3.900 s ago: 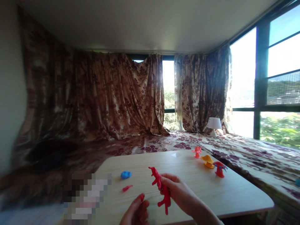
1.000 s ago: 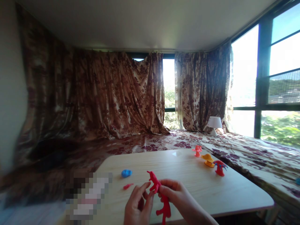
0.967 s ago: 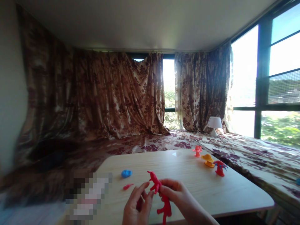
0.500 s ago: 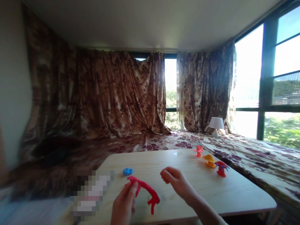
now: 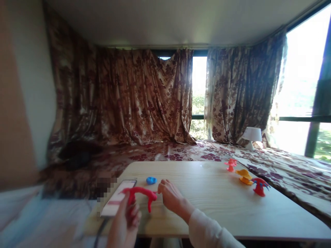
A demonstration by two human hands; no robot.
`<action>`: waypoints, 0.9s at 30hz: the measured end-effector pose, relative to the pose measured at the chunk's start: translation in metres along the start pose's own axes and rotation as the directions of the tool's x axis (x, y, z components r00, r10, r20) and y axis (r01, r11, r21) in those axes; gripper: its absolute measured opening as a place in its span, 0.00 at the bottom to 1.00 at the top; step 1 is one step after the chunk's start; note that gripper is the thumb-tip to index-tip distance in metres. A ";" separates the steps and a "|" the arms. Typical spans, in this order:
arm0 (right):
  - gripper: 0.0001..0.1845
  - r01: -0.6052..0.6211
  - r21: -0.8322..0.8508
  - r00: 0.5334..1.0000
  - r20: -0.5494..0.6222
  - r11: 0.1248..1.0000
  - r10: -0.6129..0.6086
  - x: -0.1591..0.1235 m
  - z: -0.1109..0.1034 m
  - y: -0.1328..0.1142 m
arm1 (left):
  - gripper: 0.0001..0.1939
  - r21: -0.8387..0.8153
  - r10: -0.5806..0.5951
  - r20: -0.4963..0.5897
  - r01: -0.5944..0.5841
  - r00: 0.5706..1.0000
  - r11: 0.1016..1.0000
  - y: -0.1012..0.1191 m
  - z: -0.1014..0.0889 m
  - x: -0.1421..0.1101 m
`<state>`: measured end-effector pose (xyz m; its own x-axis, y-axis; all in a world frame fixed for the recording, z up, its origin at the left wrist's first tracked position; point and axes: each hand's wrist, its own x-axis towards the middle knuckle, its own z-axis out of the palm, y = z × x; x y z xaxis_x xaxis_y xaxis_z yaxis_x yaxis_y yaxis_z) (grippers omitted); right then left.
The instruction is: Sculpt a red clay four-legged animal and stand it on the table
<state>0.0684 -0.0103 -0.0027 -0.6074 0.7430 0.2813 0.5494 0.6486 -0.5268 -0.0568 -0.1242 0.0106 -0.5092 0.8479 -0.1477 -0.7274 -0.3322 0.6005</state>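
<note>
My left hand [image 5: 127, 217] grips one end of a red clay figure [image 5: 141, 190], long and arched with short limbs like a four-legged animal. It hangs above the near left of the table. At the figure's other end, my right hand [image 5: 170, 196] has its fingers curled, with the fingertips pinching a thin red limb. A blue lump of clay [image 5: 151, 180] lies on the table just beyond the figure. Behind my left hand is a phone [image 5: 121, 194] with a lit screen, partly covered by the hand and the figure.
Along the right side of the pale wooden table [image 5: 207, 206] stand a pink clay figure [image 5: 231, 164], a yellow one [image 5: 244, 176] and a red one with blue strands [image 5: 260, 187]. A white lamp [image 5: 252, 135] stands on the flowered cover beyond. A dark cable [image 5: 100, 229] runs from the phone.
My left hand has moved and tilted the red clay figure so its far end is raised. My right hand has come in to that end. The view has turned left.
</note>
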 end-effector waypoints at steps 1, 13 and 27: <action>0.14 0.003 0.001 1.000 -0.007 1.000 -0.003 -0.004 -0.004 0.003 | 0.08 -0.005 -0.015 -0.003 0.015 1.000 1.000 -0.001 0.002 -0.001; 0.14 -0.004 0.353 0.968 -0.233 0.936 0.092 -0.073 -0.070 0.005 | 0.18 0.119 -0.134 0.044 0.128 0.990 0.985 -0.063 0.040 -0.009; 0.18 -0.013 0.722 0.964 -0.175 0.691 0.200 -0.075 -0.063 0.013 | 0.29 0.319 -0.170 0.112 0.127 0.979 0.939 -0.082 0.041 0.000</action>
<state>0.1568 -0.0473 0.0201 -0.3753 0.8749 0.3060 -0.0270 0.3197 -0.9471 0.0214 -0.0805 -0.0064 -0.3233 0.9328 -0.1592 -0.6013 -0.0726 0.7957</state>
